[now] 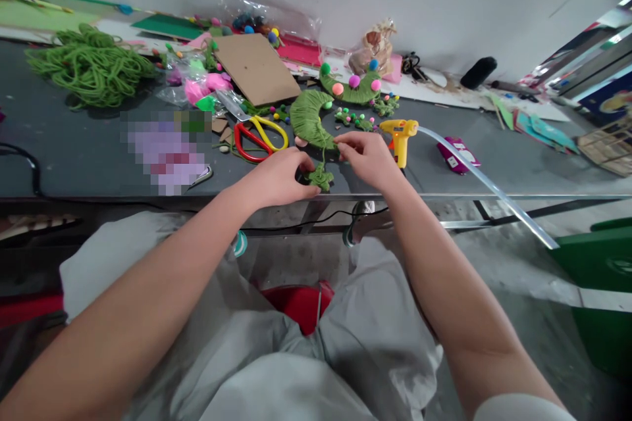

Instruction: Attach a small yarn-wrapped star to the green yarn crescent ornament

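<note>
Pale wall (444,0) backs a long dark table (523,171), whose near edge runs across just in front of the person's lap. At its far left sits a loose heap of green yarn (91,69), well apart from the hands; nearer, red-and-yellow scissors (248,121) lie with their handles toward the left hand (281,177). Facing it from the other side is the right hand (370,156), its grip closed, thumb and finger drawn together on the lower right tip of a yarn-wrapped green crescent (307,120); whether they also pinch a loose end, I cannot tell. That crescent lies flat just beyond both hands, its long axis running away from the near edge, belly to the left and hollow to the right. Beside the right hand, a yellow glue gun (401,135) points its nozzle left. Closest to the table's edge is a small green yarn piece (320,177), held at its left side in the left grip, with the crescent straight beyond it; between the two runs a thin green strand (323,152).
</note>
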Demonstrator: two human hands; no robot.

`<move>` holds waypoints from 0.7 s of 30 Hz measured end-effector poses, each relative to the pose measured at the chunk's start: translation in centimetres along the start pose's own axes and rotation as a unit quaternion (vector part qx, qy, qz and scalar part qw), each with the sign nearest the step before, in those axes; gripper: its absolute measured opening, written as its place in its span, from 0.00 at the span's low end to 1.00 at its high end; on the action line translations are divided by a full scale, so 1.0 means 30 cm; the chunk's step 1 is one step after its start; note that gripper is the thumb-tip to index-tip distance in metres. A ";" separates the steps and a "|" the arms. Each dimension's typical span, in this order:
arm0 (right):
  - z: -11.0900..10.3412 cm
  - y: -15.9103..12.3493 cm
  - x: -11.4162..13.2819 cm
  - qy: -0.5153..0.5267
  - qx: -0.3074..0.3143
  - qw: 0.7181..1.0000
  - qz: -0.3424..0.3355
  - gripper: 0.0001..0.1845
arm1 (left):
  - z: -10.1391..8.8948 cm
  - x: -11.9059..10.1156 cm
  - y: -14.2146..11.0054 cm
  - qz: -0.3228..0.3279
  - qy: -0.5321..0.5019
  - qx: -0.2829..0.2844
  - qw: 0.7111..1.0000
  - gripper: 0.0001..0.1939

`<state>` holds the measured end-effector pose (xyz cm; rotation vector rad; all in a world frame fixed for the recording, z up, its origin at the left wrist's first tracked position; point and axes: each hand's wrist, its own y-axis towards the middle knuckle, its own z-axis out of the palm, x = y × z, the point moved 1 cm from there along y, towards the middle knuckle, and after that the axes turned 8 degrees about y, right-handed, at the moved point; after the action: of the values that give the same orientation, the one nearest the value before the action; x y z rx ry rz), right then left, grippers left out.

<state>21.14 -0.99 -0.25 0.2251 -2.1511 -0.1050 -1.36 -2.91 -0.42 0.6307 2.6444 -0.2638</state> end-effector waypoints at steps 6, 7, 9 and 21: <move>-0.041 -0.014 0.011 -0.027 0.063 0.998 0.009 0.15 | -0.047 0.019 0.007 0.024 0.048 0.019 0.998 0.28; -0.047 -0.018 0.018 -0.030 0.067 0.997 -0.007 0.10 | -0.054 0.026 0.010 0.021 0.060 0.024 0.998 0.27; -0.054 -0.030 0.031 -0.026 0.097 0.994 -0.030 0.07 | -0.063 0.041 0.017 0.022 0.079 0.028 0.996 0.27; -0.071 -0.056 -0.054 -0.030 0.207 0.960 -0.185 0.15 | -0.035 0.064 0.021 0.061 0.073 0.019 0.995 0.27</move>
<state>24.01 -2.28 -0.66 0.8763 -2.1496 0.1302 -2.99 -1.33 -0.37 0.8496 2.7318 -0.2401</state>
